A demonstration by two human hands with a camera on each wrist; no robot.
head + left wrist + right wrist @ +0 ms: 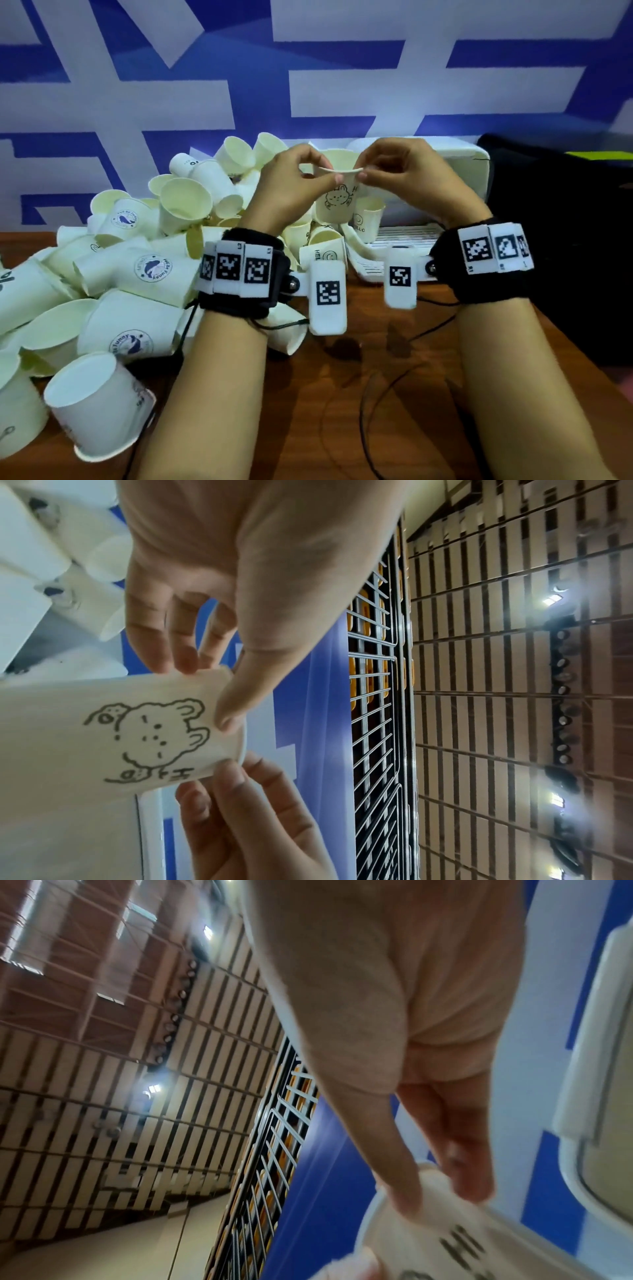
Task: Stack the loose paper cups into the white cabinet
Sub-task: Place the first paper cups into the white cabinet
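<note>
Paper cup (337,198) with a bear drawing is held upright in the air above the bench (342,394), in front of the white cabinet (428,178). Its rim is pinched on one side by the left hand (291,181), thumb outside and fingertips (186,658) curled over the edge, and on the other side by the right hand (407,174), likewise clamped on the rim. To the left of the held cup, a heap of loose cups (130,260) is spread over the bench, most lying on their sides. A black bag (561,246) is seen to the right of the cabinet.
</note>
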